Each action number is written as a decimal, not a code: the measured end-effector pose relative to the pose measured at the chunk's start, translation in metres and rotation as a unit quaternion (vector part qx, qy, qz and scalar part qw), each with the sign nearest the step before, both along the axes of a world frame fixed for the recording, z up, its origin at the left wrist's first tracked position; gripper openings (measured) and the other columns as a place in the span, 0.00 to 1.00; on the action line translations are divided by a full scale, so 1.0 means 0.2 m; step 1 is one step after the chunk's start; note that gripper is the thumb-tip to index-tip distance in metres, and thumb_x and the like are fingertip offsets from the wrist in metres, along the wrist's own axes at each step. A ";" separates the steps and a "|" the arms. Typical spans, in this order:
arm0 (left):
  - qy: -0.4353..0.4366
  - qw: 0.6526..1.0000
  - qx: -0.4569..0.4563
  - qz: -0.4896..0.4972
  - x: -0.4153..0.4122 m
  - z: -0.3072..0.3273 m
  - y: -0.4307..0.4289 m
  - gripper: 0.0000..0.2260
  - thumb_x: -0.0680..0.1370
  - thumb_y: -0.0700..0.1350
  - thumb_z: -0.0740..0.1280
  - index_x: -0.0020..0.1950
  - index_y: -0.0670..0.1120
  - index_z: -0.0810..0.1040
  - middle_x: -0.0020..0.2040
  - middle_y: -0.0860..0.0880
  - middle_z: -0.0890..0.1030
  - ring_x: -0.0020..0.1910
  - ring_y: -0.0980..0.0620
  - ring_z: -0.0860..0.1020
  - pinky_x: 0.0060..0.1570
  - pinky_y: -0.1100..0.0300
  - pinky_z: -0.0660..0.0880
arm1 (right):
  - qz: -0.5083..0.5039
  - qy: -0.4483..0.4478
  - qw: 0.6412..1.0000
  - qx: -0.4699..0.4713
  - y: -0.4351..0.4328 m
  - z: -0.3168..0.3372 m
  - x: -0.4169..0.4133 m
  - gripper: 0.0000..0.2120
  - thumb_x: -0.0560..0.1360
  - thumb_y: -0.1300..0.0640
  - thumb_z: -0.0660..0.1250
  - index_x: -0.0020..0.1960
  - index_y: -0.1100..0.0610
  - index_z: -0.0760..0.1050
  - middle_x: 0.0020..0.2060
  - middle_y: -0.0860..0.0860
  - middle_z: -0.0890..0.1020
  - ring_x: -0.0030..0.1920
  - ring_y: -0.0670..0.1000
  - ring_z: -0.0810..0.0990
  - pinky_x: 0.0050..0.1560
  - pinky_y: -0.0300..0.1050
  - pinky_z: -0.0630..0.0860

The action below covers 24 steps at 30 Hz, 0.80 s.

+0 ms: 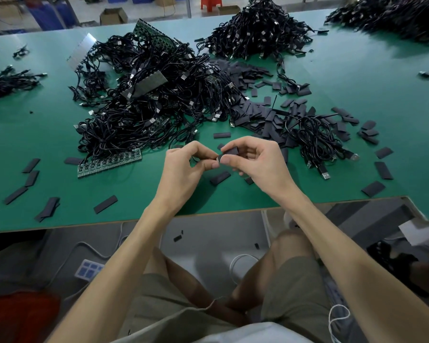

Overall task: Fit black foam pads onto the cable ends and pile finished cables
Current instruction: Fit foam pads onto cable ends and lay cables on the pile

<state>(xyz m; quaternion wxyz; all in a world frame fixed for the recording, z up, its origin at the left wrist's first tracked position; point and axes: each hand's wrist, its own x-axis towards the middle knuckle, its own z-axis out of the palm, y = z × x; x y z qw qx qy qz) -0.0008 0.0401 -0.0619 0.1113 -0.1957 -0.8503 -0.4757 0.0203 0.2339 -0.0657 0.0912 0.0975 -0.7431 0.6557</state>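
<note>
Over the front part of the green table [357, 78] the two hands meet. The right hand [255, 163] pinches a black foam pad [230, 151] between thumb and forefinger; its other fingers are curled and hide the far part of the pad. The left hand [185, 169] has thumb and forefinger closed on a cable end [218, 158], of which only a small grey tip shows. The rest of this cable is covered by the fingers. Pad and cable end touch, but whether the pad is already on the end cannot be told. Behind the hands lies a big tangled cable pile [144, 100], and loose pads [255, 75] lie just beside it. A far pile [394, 13] is cut off by the upper right edge.
</note>
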 end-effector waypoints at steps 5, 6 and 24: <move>-0.013 1.000 -0.003 0.002 0.00 0.00 0.00 0.06 0.74 0.42 0.77 0.45 0.53 0.83 0.41 0.61 0.84 0.53 0.47 0.80 0.58 0.43 0.74 | -0.001 0.015 1.000 -0.005 0.00 0.00 0.01 0.08 0.72 0.59 0.79 0.49 0.60 0.85 0.36 0.54 0.86 0.33 0.50 0.83 0.34 0.42 0.78; -0.014 1.000 -0.003 0.002 0.00 0.00 0.00 0.06 0.74 0.43 0.77 0.45 0.53 0.83 0.42 0.62 0.84 0.53 0.46 0.80 0.59 0.44 0.74 | -0.008 0.020 1.000 0.001 -0.01 0.00 0.01 0.07 0.72 0.59 0.79 0.48 0.59 0.85 0.35 0.52 0.86 0.32 0.50 0.83 0.34 0.41 0.78; 0.050 0.998 -0.002 0.032 0.02 0.01 0.00 0.08 0.75 0.41 0.75 0.44 0.55 0.82 0.41 0.64 0.82 0.49 0.56 0.78 0.60 0.59 0.69 | -0.014 0.027 0.995 0.094 -0.02 -0.04 -0.01 0.06 0.72 0.55 0.79 0.46 0.55 0.85 0.35 0.48 0.86 0.34 0.47 0.84 0.38 0.41 0.80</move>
